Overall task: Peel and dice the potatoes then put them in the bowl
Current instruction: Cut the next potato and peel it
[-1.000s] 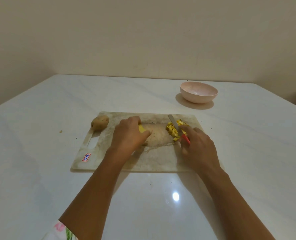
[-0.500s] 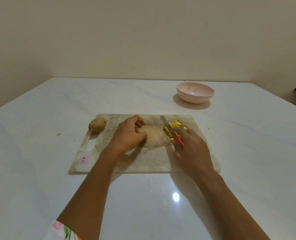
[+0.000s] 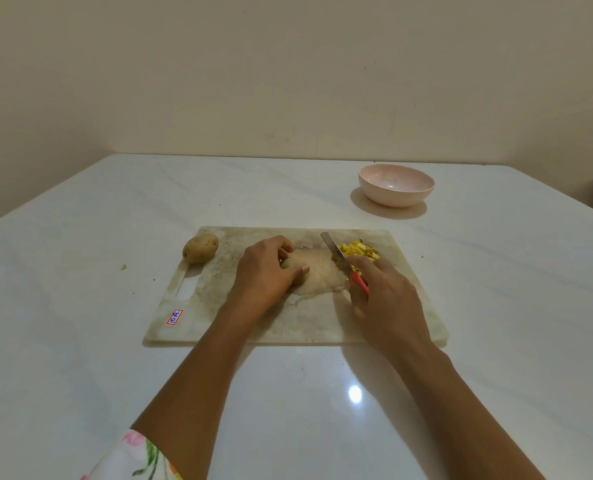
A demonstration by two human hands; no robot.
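Shift: right hand (image 3: 388,299) has drawn the knife (image 3: 333,249) leftward, so the blade now lies along the left edge of the diced pile (image 3: 357,249) and not across it; left hand (image 3: 267,271) has closed over the yellow piece that showed by its thumb 1 s ago, and that piece is out of sight
Counter (image 3: 80,341): white and glossy, carrying everything; 1 small scrap (image 3: 123,267) lies on it left of the board
Cutting board (image 3: 305,323): pale and stained, set square before the person so both hands work over it; handle slot at its left end
Bowl (image 3: 396,194): pink, seemingly empty, beyond the board's far right corner and well apart from it; probably parked on the knife side for loading later
Left hand: knuckles up on the board's middle, fingers curled under, thumb stretched toward the blade over a pale damp patch (image 3: 316,271); whether the fingers pinch a piece beneath I cannot tell; it looks placed to steady the next cut
Right hand: fingers wrapped round the red handle, blade pointing away and to the left
Whole potato (image 3: 200,248): 1, brown-skinned and unpeeled, at the board's far left corner beside the slot, kept well apart from the blade
Diced pile: small yellow cubes heaped at the board's far right, touching the blade; none in the bowl yet, so dicing seems the step in hand
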